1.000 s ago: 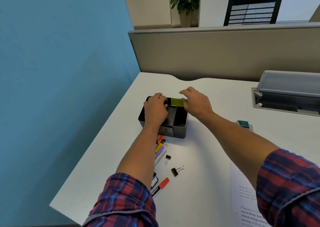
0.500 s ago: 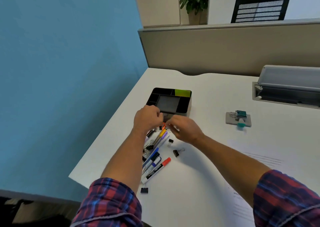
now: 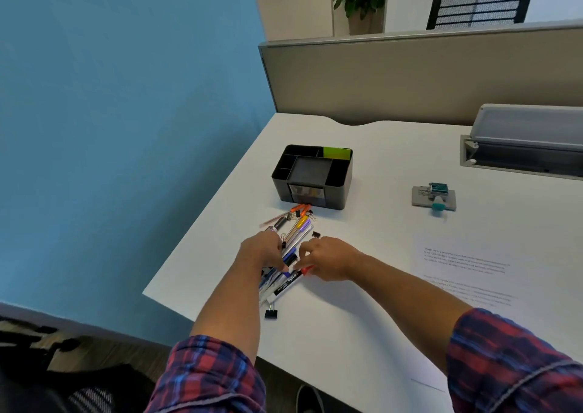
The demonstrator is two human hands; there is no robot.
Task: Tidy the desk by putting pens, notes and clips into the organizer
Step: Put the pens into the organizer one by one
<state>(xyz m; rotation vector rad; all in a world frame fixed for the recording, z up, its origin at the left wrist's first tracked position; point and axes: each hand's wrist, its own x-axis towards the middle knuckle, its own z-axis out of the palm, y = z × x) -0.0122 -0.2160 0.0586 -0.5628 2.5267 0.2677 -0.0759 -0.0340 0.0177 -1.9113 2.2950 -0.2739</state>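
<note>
A black desk organizer stands near the desk's left edge, with green sticky notes upright in its back right compartment. In front of it lies a pile of coloured pens mixed with small binder clips. My left hand curls its fingers over the near end of the pile. My right hand closes its fingers over the red cap of a white marker. One black binder clip lies alone nearer to me, and another small clip lies beside the right hand.
A grey and teal desk gadget sits to the right of the organizer. Printed paper lies under my right forearm. A grey cable tray and a beige partition bound the back. The desk edge drops off on the left.
Both hands left the organizer, where the green notes now stand, and came back towards me onto the pen pile. The view has tilted down.
</note>
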